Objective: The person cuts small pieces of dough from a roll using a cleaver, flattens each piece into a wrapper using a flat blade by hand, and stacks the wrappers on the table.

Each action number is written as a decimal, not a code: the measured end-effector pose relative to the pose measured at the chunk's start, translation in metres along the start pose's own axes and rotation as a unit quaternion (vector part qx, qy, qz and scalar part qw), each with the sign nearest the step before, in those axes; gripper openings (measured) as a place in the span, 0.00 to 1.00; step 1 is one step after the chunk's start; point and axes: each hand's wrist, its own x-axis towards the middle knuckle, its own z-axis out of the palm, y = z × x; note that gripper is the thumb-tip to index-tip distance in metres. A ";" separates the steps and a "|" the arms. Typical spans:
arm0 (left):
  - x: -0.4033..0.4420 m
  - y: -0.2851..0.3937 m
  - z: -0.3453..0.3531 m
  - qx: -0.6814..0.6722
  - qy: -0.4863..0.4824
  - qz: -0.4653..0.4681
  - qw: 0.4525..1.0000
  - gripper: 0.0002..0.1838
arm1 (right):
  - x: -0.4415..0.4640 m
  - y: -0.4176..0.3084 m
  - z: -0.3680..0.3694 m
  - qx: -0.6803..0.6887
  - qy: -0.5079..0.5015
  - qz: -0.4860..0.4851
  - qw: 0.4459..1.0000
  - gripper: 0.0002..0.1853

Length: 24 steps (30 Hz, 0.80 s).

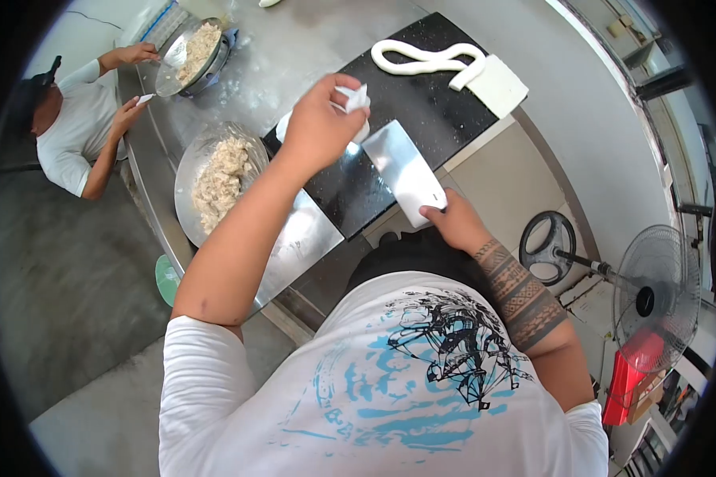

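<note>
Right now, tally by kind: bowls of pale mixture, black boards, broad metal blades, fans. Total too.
Bowls of pale mixture: 2
Black boards: 1
Broad metal blades: 1
Fans: 1
Total: 5

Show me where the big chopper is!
In the head view, the chopper is just above and right of centre, in the right hand, its far end over the black board.

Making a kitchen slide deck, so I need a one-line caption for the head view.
Thin white piece in the left hand, broad blade in the right hand, at a black board.
</note>
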 end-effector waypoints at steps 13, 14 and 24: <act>0.054 -0.102 0.013 0.174 0.211 -0.075 0.959 0.25 | 0.029 0.048 -0.112 -0.024 -0.067 -0.048 0.996 0.29; 0.047 -0.095 0.010 0.156 0.255 -0.085 0.950 0.25 | 0.031 0.057 -0.121 -0.006 -0.061 -0.053 0.997 0.29; 0.083 -0.036 0.173 0.164 0.146 0.059 0.974 0.21 | 0.048 0.085 -0.207 0.209 0.002 0.032 0.977 0.19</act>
